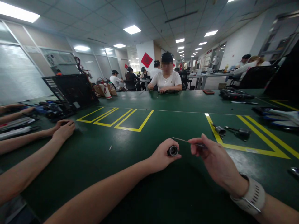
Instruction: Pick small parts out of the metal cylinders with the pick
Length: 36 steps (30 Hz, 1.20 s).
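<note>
My left hand (163, 156) is closed around a short dark cylinder with a round, hollow metallic end (173, 151) facing me. Fingers and palm cover the rest of it. Just to the right, my right hand (213, 157) pinches a thin, pointed metal tool (181, 139), its tip reaching left above the cylinder. Whether this tool is tweezers or a pick I cannot tell. Beyond my right hand, two dark parts with cup-shaped ends and thin stems lie at the yellow-taped area: one metallic part (219, 130) and one blacker part (243, 133).
Yellow tape outlines (127, 128) mark the green tabletop (98, 174). At the left, a neighbour's hands (64, 127) rest near tools and a black case (70, 90). A person (167, 77) sits opposite. Blue-handled tools (277, 116) and a black item (235, 94) lie right.
</note>
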Available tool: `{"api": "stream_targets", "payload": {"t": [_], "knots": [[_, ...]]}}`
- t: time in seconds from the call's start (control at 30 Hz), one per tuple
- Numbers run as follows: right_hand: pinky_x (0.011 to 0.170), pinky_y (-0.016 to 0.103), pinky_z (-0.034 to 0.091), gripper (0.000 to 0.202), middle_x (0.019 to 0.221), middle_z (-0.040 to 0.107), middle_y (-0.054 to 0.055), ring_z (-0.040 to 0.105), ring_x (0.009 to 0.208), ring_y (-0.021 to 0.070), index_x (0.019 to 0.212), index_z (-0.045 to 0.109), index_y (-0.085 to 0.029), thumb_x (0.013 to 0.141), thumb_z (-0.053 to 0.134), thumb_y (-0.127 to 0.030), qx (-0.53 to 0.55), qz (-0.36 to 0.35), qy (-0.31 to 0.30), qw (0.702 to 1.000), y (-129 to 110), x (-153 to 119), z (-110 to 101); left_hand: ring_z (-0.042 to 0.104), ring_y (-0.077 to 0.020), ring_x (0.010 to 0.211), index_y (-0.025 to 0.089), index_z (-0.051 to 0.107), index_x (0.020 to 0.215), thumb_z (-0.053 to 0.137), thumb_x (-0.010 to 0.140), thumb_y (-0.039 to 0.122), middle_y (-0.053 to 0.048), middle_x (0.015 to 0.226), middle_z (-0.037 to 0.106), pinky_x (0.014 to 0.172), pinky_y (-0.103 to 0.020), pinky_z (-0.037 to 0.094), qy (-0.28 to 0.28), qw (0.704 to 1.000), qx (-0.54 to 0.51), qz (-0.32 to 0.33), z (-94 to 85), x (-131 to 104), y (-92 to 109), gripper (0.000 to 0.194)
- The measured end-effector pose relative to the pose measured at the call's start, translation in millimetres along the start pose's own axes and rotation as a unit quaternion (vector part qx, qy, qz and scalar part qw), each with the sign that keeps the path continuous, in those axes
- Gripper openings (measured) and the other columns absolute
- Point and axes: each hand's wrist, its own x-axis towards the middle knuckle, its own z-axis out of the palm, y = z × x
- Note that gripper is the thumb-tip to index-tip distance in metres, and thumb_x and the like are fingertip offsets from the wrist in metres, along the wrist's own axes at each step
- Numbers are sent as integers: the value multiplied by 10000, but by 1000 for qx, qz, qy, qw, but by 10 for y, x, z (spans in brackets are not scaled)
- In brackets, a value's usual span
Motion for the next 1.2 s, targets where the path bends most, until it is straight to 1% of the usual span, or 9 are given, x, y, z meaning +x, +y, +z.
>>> {"api": "stream_targets", "payload": {"t": [0.17,0.33,0.47,0.67,0.77,0.87,1.03,1.1,1.2], "knots": [[611,297,382,253,645,579,4,496,655,153,792,700,-206,788,600,-438,2,-8,13,1000,48,4,-16,505,-129,739,158,520,841,652,722,229,9,798,528,695,-263,419,31,999,-12,-34,-35,201,-191,191],[661,316,395,186,729,592,-12,524,719,164,812,634,-236,817,578,-414,-114,-16,4,993,147,6,-40,493,-116,693,153,532,772,658,706,227,24,742,525,652,-240,405,48,998,36,-15,-42,438,-365,160],[727,348,409,219,819,621,3,558,802,189,834,613,-233,835,539,-439,-221,2,-3,975,204,32,-31,470,-108,649,149,517,694,646,713,225,36,673,488,619,-228,381,51,997,56,8,-30,547,-393,151],[746,367,415,204,874,635,21,571,841,206,873,609,-229,837,524,-411,-258,10,-16,966,187,19,17,451,-105,627,156,500,666,646,707,228,36,653,471,616,-229,370,80,995,48,33,-13,521,-377,168],[768,374,410,202,859,637,23,565,841,206,844,622,-225,823,544,-410,-216,25,-12,976,173,1,42,436,-99,614,156,488,662,649,707,239,38,649,458,603,-223,363,85,996,10,40,-13,494,-369,186],[789,373,416,208,861,637,25,557,833,196,825,639,-218,805,570,-413,-94,76,-3,993,160,-1,59,427,-93,605,152,486,669,653,709,246,36,652,458,594,-218,358,73,996,-19,46,-20,482,-359,196],[795,338,422,184,864,643,27,546,822,172,829,656,-206,793,609,-381,64,121,-5,991,161,16,52,425,-92,601,149,480,659,660,708,294,34,646,458,590,-217,360,62,995,-49,58,-19,484,-361,237],[792,341,421,183,862,643,27,546,824,175,839,655,-208,796,608,-379,72,121,2,990,178,10,39,433,-97,607,151,480,659,650,714,301,32,647,460,595,-221,365,68,996,-34,52,-18,485,-364,233],[779,351,406,203,852,636,25,540,818,184,837,650,-211,804,592,-403,-10,84,19,996,215,-17,31,452,-111,633,157,491,663,629,725,278,26,660,477,621,-235,377,78,996,35,40,-23,482,-365,194]]}}
